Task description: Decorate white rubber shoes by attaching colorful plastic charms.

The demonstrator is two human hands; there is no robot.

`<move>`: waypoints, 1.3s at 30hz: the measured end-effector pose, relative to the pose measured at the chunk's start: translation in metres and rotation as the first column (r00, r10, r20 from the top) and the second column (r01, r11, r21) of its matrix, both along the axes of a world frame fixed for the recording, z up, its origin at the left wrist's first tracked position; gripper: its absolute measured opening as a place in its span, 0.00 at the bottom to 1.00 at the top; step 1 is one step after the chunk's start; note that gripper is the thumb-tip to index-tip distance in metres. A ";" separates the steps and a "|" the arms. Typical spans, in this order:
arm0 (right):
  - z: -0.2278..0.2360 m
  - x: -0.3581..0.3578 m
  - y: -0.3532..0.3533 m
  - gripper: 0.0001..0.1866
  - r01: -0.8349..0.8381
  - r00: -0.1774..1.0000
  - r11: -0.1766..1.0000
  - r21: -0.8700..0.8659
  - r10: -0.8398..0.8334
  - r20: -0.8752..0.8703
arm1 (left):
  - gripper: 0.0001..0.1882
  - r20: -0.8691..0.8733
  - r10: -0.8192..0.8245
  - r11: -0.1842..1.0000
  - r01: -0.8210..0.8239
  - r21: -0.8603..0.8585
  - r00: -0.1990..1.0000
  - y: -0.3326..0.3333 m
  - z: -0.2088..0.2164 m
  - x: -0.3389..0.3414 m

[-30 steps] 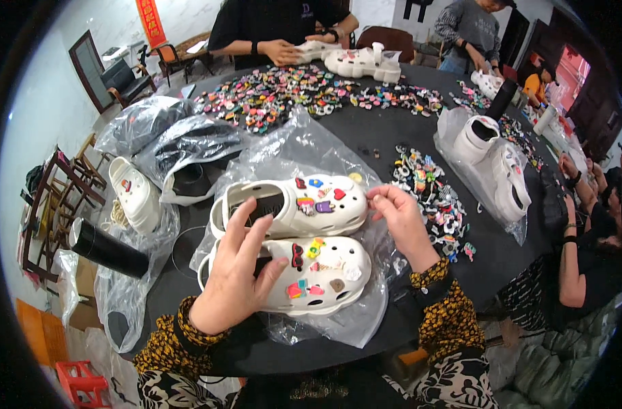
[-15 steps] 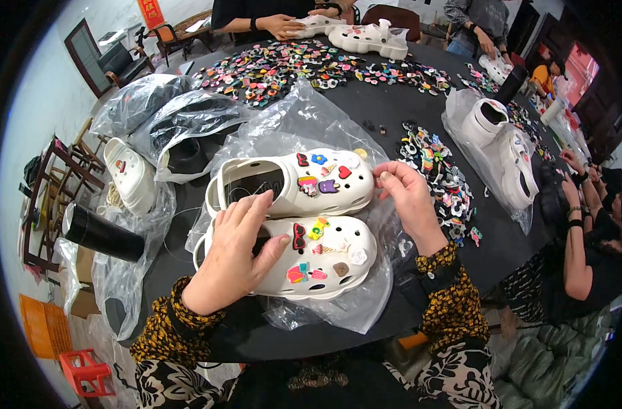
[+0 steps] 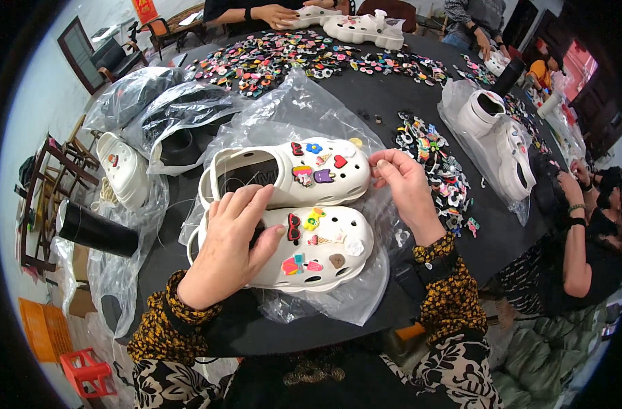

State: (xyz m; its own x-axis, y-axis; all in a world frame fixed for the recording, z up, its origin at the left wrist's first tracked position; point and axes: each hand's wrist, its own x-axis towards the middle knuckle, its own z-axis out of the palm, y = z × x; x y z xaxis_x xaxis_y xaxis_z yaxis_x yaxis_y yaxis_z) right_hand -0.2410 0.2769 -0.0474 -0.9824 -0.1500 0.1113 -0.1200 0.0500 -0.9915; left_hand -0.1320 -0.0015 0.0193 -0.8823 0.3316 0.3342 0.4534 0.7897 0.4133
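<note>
Two white foam clogs lie side by side, toes to the right, on a clear plastic bag (image 3: 294,102) on the black table. Colourful charms, including a red heart and a purple popsicle, decorate the far clog (image 3: 290,194). Red-framed sunglasses, an ice cream cone, a white flower and a brown piece sit on the near clog (image 3: 270,273). My left hand (image 3: 232,245) rests over the near clog's heel opening, fingers extended and thumb apart. By the far clog's toe, my right hand (image 3: 403,180) has thumb and forefinger pinched together; what they hold, if anything, is hidden.
Loose charms (image 3: 277,61) spread across the back, with another pile (image 3: 433,167) to the right. A black cylinder (image 3: 96,228), a bagged clog (image 3: 122,170) and bagged black shoes (image 3: 178,146) stand left. More bagged white clogs (image 3: 512,163) lie right. Co-workers handle shoes around the table.
The whole scene has shifted slightly up and left in the view. My hands keep nearly the same poses beside the clogs. A co-worker's hands at the far right have moved a little.
</note>
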 end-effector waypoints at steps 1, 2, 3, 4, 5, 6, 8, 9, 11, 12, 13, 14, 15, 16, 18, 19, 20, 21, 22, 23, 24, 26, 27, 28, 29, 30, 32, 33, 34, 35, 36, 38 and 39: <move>0.000 0.000 0.000 0.10 -0.007 1.000 1.000 0.004 0.007 0.002 | 0.25 0.001 0.004 1.000 -0.004 0.004 1.000 0.000 0.000 0.000; 0.001 0.000 0.000 0.10 0.017 0.999 1.000 0.007 -0.017 -0.040 | 0.25 0.007 0.003 1.000 -0.003 0.014 1.000 -0.001 -0.001 0.001; 0.003 0.001 0.000 0.10 0.053 0.996 0.998 0.019 -0.052 -0.066 | 0.25 0.008 0.003 1.000 -0.003 0.029 1.000 -0.001 -0.002 0.001; 0.007 0.001 0.000 0.10 0.058 0.997 0.998 0.014 -0.057 -0.057 | 0.25 0.005 0.009 1.000 -0.009 0.029 1.000 -0.001 -0.002 0.001; 0.012 0.002 0.000 0.10 0.036 0.996 0.999 0.014 -0.035 -0.078 | 0.25 0.005 0.019 0.999 -0.019 0.032 1.000 -0.001 -0.003 0.001; 0.019 0.003 0.000 0.10 0.031 0.994 0.999 -0.012 -0.032 -0.100 | 0.25 -0.008 0.014 0.999 -0.014 0.032 1.000 -0.001 -0.004 0.001; 0.036 0.006 0.001 0.11 0.035 0.995 0.999 -0.018 -0.037 -0.090 | 0.25 -0.112 -0.004 0.999 0.009 0.041 0.994 -0.001 -0.007 -0.001; 0.045 0.008 0.000 0.11 -0.003 0.991 1.000 -0.027 0.000 -0.131 | 0.25 -0.119 -0.005 0.998 0.012 0.054 0.993 -0.002 -0.008 -0.001; 0.063 0.013 -0.003 0.12 -0.067 0.977 0.998 -0.008 0.064 -0.205 | 0.25 -0.145 -0.013 0.999 0.020 0.049 0.989 -0.002 -0.010 -0.002; 0.072 0.015 -0.005 0.13 -0.111 0.964 0.994 0.025 0.114 -0.242 | 0.25 -0.144 -0.011 0.998 0.019 0.055 0.989 -0.002 -0.011 -0.002; 0.078 0.017 -0.009 0.13 -0.113 0.963 0.993 0.034 0.118 -0.244 | 0.25 -0.148 -0.012 0.998 0.020 0.053 0.989 -0.002 -0.011 -0.002; 0.082 0.018 -0.014 0.13 -0.132 0.952 0.990 0.042 0.138 -0.272 | 0.24 -0.148 -0.013 0.999 0.020 0.047 0.989 -0.003 -0.011 -0.002; 0.084 0.018 -0.020 0.13 -0.185 0.924 0.982 0.038 0.187 -0.334 | 0.24 -0.155 -0.013 0.998 0.021 0.053 0.988 -0.003 -0.010 -0.001; 0.084 0.017 -0.026 0.13 -0.210 0.915 0.974 0.088 0.228 -0.332 | 0.24 -0.115 -0.005 0.999 0.011 0.054 0.993 -0.003 -0.010 0.000; 0.077 0.013 -0.041 0.13 -0.201 0.937 0.968 0.150 0.235 -0.260 | 0.25 -0.080 0.004 0.998 0.000 0.057 0.997 -0.003 -0.009 0.001; 0.073 0.011 -0.047 0.13 -0.217 0.946 0.958 0.189 0.254 -0.200 | 0.24 -0.074 0.004 0.998 0.000 0.058 0.997 -0.002 -0.008 0.001; 0.069 0.009 -0.051 0.13 -0.232 0.935 0.954 0.188 0.272 -0.226 | 0.24 -0.067 0.004 0.998 0.000 0.059 0.998 -0.002 -0.008 0.001; 0.064 0.007 -0.054 0.13 -0.226 0.918 0.932 0.284 0.302 -0.259 | 0.24 -0.069 0.006 0.998 -0.002 0.060 0.998 -0.002 -0.008 0.000; 0.060 0.006 -0.056 0.12 -0.203 0.915 0.899 0.387 0.315 -0.252 | 0.24 -0.077 0.006 0.998 -0.001 0.065 0.997 -0.002 -0.007 0.000; 0.057 0.005 -0.057 0.12 -0.217 0.898 0.901 0.377 0.336 -0.285 | 0.24 -0.083 0.005 0.998 0.001 0.071 0.996 -0.001 -0.007 0.000; 0.054 0.004 -0.058 0.12 -0.193 0.879 0.877 0.439 0.353 -0.319 | 0.24 -0.083 0.006 0.997 0.000 0.071 0.997 -0.001 -0.007 0.000; 0.049 0.001 -0.059 0.10 -0.077 0.809 0.824 0.562 0.381 -0.448 | 0.24 -0.081 0.006 0.998 -0.001 0.060 0.997 -0.002 -0.007 0.000; 0.046 0.000 -0.060 0.10 -0.079 0.807 0.820 0.567 0.386 -0.446 | 0.24 -0.081 0.009 0.998 -0.004 0.062 0.997 -0.002 -0.007 0.000; 0.042 0.000 -0.062 0.10 -0.026 0.772 0.840 0.541 0.361 -0.524 | 0.24 -0.072 0.012 0.998 -0.008 0.057 0.997 -0.002 -0.007 0.000; 0.039 -0.001 -0.063 0.09 0.025 0.730 0.860 0.510 0.332 -0.597 | 0.24 -0.063 0.016 0.999 -0.012 0.050 0.998 -0.002 -0.007 0.001; 0.037 -0.002 -0.064 0.09 0.022 0.729 0.861 0.509 0.334 -0.597 | 0.24 -0.062 0.019 0.999 -0.016 0.049 0.998 -0.002 -0.006 0.001; 0.032 -0.004 -0.065 0.08 0.025 0.758 0.898 0.440 0.270 -0.594 | 0.24 -0.067 0.009 0.999 -0.006 0.049 0.998 -0.001 -0.005 0.001; 0.030 -0.006 -0.066 0.08 0.026 0.760 0.899 0.436 0.265 -0.593 | 0.24 -0.065 0.007 0.999 -0.004 0.041 0.998 -0.001 -0.005 0.001; 0.029 -0.008 -0.067 0.07 0.025 0.754 0.911 0.411 0.252 -0.606 | 0.25 -0.062 0.006 0.999 -0.004 0.041 0.998 -0.001 -0.004 0.001; 0.029 -0.010 -0.067 0.07 0.024 0.748 0.922 0.387 0.240 -0.619 | 0.25 -0.060 0.006 0.999 -0.003 0.043 0.998 -0.001 -0.004 0.001; 0.028 -0.011 -0.067 0.07 0.027 0.750 0.921 0.388 0.238 -0.617 | 0.25 -0.057 0.002 0.999 0.000 0.044 0.998 -0.001 -0.004 0.001; 0.028 -0.011 -0.068 0.07 0.011 0.778 0.932 0.363 0.220 -0.588 | 0.25 -0.050 -0.009 0.999 0.011 0.046 0.999 -0.001 -0.003 0.001; 0.029 -0.011 -0.068 0.07 0.010 0.780 0.932 0.363 0.220 -0.586 | 0.25 -0.036 -0.007 0.999 0.008 0.041 0.999 -0.001 -0.004 0.001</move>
